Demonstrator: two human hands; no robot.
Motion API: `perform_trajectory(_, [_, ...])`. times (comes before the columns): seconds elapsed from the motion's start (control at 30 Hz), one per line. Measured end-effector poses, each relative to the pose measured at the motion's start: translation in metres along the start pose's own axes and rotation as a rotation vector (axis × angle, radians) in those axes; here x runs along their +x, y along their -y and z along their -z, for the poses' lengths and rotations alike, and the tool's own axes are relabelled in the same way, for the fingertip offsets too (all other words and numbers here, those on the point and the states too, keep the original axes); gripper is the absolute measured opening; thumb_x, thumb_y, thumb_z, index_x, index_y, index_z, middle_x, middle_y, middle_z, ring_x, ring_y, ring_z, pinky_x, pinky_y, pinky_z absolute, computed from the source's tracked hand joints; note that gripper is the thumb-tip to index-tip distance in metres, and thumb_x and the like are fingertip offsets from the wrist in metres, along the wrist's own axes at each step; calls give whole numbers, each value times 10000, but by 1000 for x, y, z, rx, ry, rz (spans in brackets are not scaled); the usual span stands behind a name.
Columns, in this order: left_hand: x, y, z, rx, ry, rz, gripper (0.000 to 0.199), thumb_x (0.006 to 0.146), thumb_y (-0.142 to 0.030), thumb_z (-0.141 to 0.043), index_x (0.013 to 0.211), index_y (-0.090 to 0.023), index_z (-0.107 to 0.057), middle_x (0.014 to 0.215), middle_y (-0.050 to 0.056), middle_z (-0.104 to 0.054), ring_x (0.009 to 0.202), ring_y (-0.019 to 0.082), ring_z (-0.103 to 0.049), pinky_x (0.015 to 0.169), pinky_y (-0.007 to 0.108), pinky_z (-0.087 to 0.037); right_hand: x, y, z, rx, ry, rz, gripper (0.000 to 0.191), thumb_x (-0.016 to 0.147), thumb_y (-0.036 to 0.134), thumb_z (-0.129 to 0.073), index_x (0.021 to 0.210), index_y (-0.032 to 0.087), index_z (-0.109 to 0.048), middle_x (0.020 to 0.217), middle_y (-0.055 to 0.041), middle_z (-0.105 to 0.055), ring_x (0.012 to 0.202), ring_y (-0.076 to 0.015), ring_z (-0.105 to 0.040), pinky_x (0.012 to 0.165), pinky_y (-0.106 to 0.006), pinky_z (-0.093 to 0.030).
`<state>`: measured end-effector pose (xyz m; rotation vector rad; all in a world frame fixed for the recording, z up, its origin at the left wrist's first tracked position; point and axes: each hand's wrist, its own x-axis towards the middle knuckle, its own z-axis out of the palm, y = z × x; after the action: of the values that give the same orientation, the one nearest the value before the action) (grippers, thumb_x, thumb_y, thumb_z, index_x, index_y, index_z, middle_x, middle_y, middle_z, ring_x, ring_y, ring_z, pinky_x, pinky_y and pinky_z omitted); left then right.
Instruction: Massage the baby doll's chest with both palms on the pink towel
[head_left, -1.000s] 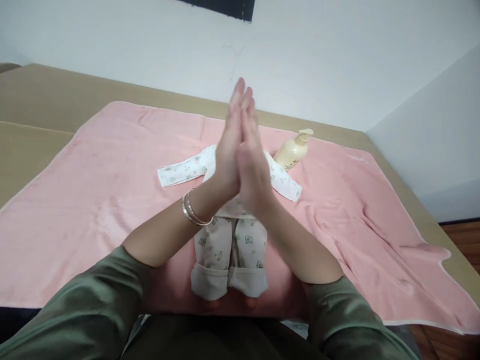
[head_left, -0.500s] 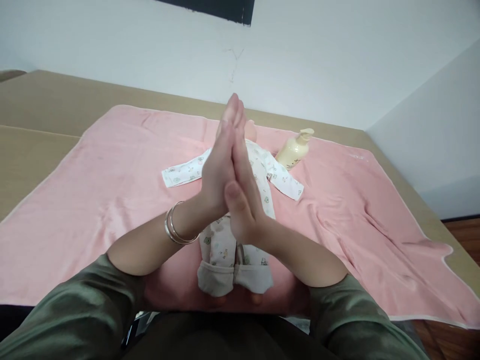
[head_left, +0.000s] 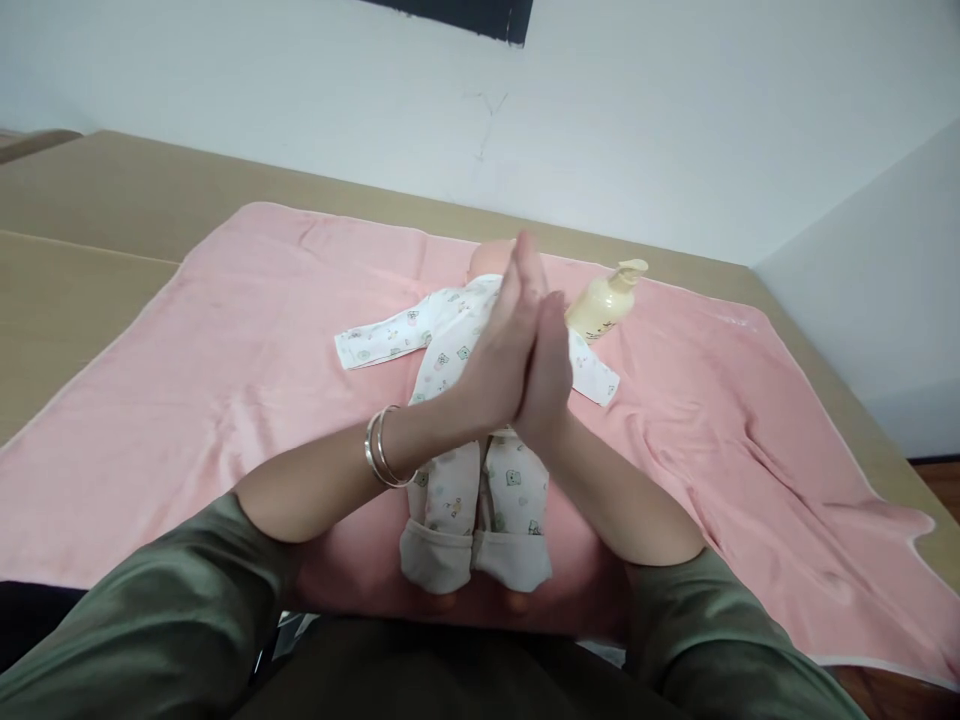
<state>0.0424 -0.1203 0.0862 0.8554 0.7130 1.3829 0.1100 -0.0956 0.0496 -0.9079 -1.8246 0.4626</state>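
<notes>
Doll (head_left: pixel 442 370) beneath, my left hand (head_left: pixel 495 365) and right hand (head_left: pixel 551 375) have shifted rightward, fingers (head_left: pixel 526 258) pressed together, suggesting the palms are mid-rub.

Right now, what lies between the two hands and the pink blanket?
A clothed doll lies there. The head view shows it on the blanket, partly hidden behind the left hand and right hand, which meet palm to palm.

Green sleeves (head_left: pixel 180 590) lower left and right, two silvery bangles (head_left: pixel 370 447) left of centre, dark top (head_left: pixel 450 675) below, perhaps matching
</notes>
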Motion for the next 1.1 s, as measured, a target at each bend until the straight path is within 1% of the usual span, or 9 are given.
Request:
perform_trajectory(0.1, [13,-1,12,100,-47,-92,544,1096,-438,-372,1629,-333,-356,1738,-23,-366,1657,157,-224,1325,249,-228,-15,16,-5,326,100,-31,678,1054,705,-261,1670,422,-266,1738,83,-343,1686,-202,-51,1399,-483,-157])
perform_trajectory(0.2, [19,9,19,160,-140,-176,561,1101,-512,-290,1592,-252,-371,1676,75,-461,1590,176,-391,1320,293,-289,-17,16,-5,347,193,-55,747,1025,764,-228,1622,353,-407,1677,47,-460,1674,-198,-183,1393,-409,-222])
perform_trajectory(0.33, [26,31,22,293,-290,-218,532,1068,-334,-389,1584,-281,-276,1737,79,-351,1614,185,-348,1325,376,-341,-1,-33,-8,231,121,-59,706,1075,631,-162,1377,264,-684,1460,-19,-680,1538,-195,-476,1354,-378,-330])
perform_trajectory(0.5, [62,47,49,634,-109,-339,485,960,-187,-502,1437,-275,-520,1610,64,-536,1559,234,-442,1321,418,-353,18,-96,-10,77,-45,-200,508,1057,465,-333,1271,208,-717,1389,-81,-738,1347,-222,-656,1200,-420,-514])
perform_trajectory(0.6, [90,53,79,822,-136,-445,446,959,-177,-464,1386,-234,-581,1504,84,-633,1464,241,-548,1266,422,-420,16,-98,-13,-17,-23,-169,440,1026,385,-401,1287,209,-707,1430,-73,-718,1374,-230,-641,1222,-438,-485])
perform_trajectory(0.73, [115,57,110,996,-297,-346,356,951,-185,-430,1188,-168,-696,1338,110,-736,1319,252,-646,1196,407,-479,10,-83,-22,-286,228,-47,544,962,203,-392,1453,111,-606,1548,-138,-620,1508,-266,-518,1322,-488,-333])
perform_trajectory(0.83, [123,60,120,1051,-252,-318,355,956,-197,-415,1135,-167,-720,1270,95,-767,1236,226,-684,1132,359,-514,18,-87,-17,-401,409,-25,609,954,187,-397,1541,84,-521,1628,-140,-532,1595,-285,-390,1353,-544,-232])
perform_trajectory(0.97, [121,65,119,1190,-201,-309,369,963,-210,-410,1121,-177,-742,1215,85,-789,1169,229,-704,1099,364,-520,34,-103,5,-507,435,-210,586,1026,312,-381,1570,132,-501,1716,-116,-405,1628,-329,-310,1343,-587,-211])
perform_trajectory(1.1, [118,65,114,1274,-223,-277,382,961,-225,-406,1090,-183,-764,1174,89,-802,1127,247,-717,1055,373,-538,26,-85,5,-709,410,-423,692,1063,379,-355,1626,-22,-333,1708,-278,-342,1607,-431,-312,1314,-613,-243])
